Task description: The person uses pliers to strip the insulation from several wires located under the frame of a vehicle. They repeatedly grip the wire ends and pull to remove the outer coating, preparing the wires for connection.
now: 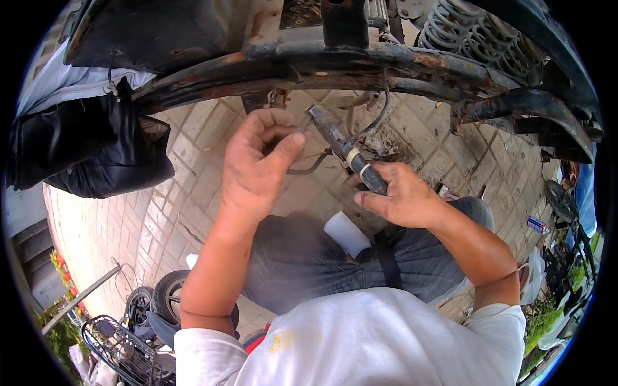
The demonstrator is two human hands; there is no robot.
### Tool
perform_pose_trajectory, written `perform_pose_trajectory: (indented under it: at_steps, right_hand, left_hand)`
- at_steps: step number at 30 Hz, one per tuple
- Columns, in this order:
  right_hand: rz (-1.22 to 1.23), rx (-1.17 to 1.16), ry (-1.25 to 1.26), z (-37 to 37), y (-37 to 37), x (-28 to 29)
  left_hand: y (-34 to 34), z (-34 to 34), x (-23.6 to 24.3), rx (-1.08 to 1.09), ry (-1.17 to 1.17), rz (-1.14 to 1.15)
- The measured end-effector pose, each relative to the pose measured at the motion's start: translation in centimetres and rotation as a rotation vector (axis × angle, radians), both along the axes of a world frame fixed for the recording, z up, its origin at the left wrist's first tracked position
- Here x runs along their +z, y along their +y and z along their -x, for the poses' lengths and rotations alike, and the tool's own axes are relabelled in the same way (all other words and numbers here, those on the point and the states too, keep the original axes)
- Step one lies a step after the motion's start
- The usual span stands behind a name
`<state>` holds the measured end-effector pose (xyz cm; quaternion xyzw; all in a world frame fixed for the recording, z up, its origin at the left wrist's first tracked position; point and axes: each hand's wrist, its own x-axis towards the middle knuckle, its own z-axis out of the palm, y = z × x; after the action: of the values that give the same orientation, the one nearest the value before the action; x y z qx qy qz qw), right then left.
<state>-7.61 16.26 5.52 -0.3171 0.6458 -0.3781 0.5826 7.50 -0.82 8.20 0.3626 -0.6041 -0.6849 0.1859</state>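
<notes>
Pale block paving (pixel 154 225) spreads outdoors beneath a black, rust-patched metal frame (pixel 309 64), with grey coil springs (pixel 450 29) at upper right. Above the paving, the right hand (pixel 402 193) grasps a slim tool (pixel 351 154) — dark-handled, two pale bands round it, its far end scuffed grey. The left hand (pixel 261 154) nearly pinches beside that end; whether it grips anything, I cannot tell.

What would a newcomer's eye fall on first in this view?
Probably the dark tool with pale bands, held near the centre in the right grip, with the left grip beside its far end. Above them, the rusty black frame arches across; pale coil springs stand out at upper right.
</notes>
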Motion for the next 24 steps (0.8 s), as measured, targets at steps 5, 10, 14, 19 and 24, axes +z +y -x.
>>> perform_pose_trajectory:
  at_steps: [5, 10, 14, 19, 24]
  right_hand:
    - [0.076, -0.010, 0.044, -0.3, -0.2, 0.2]
    - [0.224, -0.035, 0.099, -0.6, -0.1, -1.3]
    - [0.201, -0.054, 0.147, -1.1, -0.2, -1.6]
    - [0.309, -0.042, 0.505, -1.2, -0.5, -0.5]
    - [0.340, 0.000, 0.421, -0.2, -0.6, -0.6]
  left_hand:
    - [0.6, 0.5, 0.5, -0.045, -0.070, 0.010]
    - [0.9, 0.7, 0.5, -0.071, -0.067, 0.007]
    - [0.9, 0.6, 0.6, -0.078, -0.074, -0.040]
    - [0.9, 0.7, 1.1, -0.276, -0.258, 0.231]
    - [1.2, 0.7, 0.9, -0.331, -0.245, 0.474]
